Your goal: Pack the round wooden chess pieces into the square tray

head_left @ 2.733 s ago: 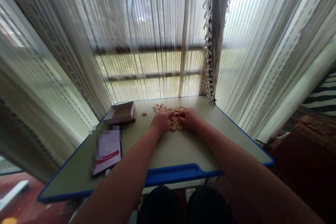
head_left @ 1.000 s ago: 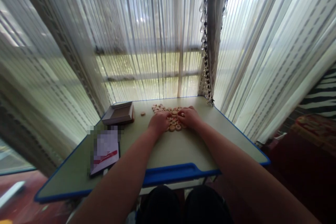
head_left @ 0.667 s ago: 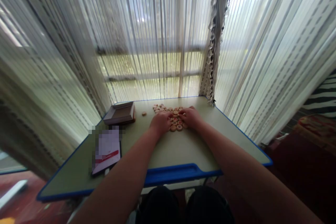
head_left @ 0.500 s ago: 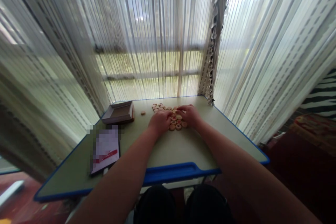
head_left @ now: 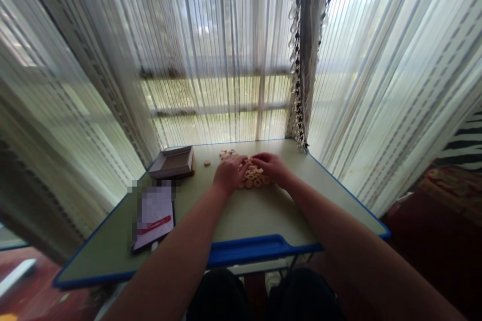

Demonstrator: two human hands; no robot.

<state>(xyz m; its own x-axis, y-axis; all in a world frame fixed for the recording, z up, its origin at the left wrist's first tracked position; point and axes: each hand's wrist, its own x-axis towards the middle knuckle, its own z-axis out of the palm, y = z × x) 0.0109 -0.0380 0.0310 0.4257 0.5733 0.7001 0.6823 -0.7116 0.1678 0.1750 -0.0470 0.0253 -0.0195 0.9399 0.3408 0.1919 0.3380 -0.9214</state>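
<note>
Round wooden Chinese chess pieces (head_left: 257,183), some with red or dark marks, lie bunched on the table between my two hands. My left hand (head_left: 230,171) rests at the left of the bunch, its fingers stretched forward and curved over the pieces. From the right, my right hand (head_left: 271,165) reaches in with bent fingers touching the far side of the bunch. The fingertips of both hands come close together there. Neither hand visibly lifts a piece, and the fingers hide part of the bunch. More wooden pieces (head_left: 226,153) lie just beyond my left hand.
A single wooden piece (head_left: 207,163) lies apart on the left. Behind it stands an open shallow box (head_left: 171,161). A tablet-like device (head_left: 155,215), partly pixelated, lies at the left front. The table (head_left: 263,215) has a blue edge, and sheer curtains (head_left: 226,50) hang behind it.
My hands have drawn slightly closer together over the bunch, and the pieces sit closer packed between them. The whole view has shifted slightly.
</note>
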